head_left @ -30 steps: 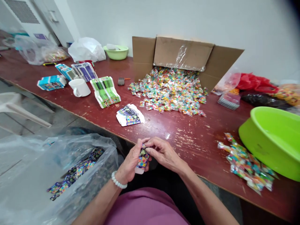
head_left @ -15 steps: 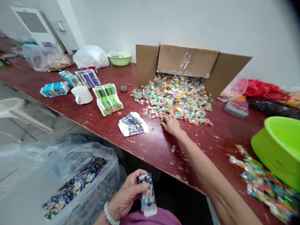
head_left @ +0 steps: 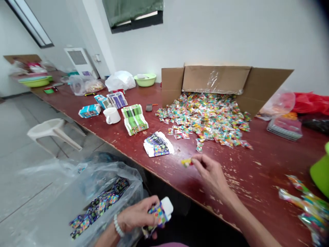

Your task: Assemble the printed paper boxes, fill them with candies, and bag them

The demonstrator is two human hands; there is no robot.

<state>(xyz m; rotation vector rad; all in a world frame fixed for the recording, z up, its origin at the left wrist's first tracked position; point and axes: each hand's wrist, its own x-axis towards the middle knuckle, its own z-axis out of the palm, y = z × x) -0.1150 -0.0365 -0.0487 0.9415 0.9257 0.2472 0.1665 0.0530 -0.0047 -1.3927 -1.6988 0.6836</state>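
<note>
My left hand point(head_left: 140, 214), with a beaded bracelet at the wrist, is closed around a small printed candy box point(head_left: 160, 213). The box is tilted, its white end flap standing open toward the upper right. Between the fingertips of my right hand point(head_left: 209, 169) is a yellow wrapped candy point(head_left: 186, 162), held above the table edge. Beyond that hand, a heap of wrapped candies point(head_left: 205, 116) spills from an open cardboard carton point(head_left: 216, 79). A fanned stack of flat purple boxes point(head_left: 159, 145) lies to the left of my right hand.
A clear plastic bag point(head_left: 102, 206) with many filled-looking purple boxes sits below the table at left. On the red table point(head_left: 138, 151) are a white mug point(head_left: 112, 116), green boxes point(head_left: 134, 119) and blue boxes point(head_left: 89, 111). A green basin point(head_left: 320, 171) and stick-shaped packets point(head_left: 305, 202) lie at right.
My right hand has come back from the candy heap toward me with a yellow candy. The box in my left hand has turned, its open flap now facing up. The view has shifted left.
</note>
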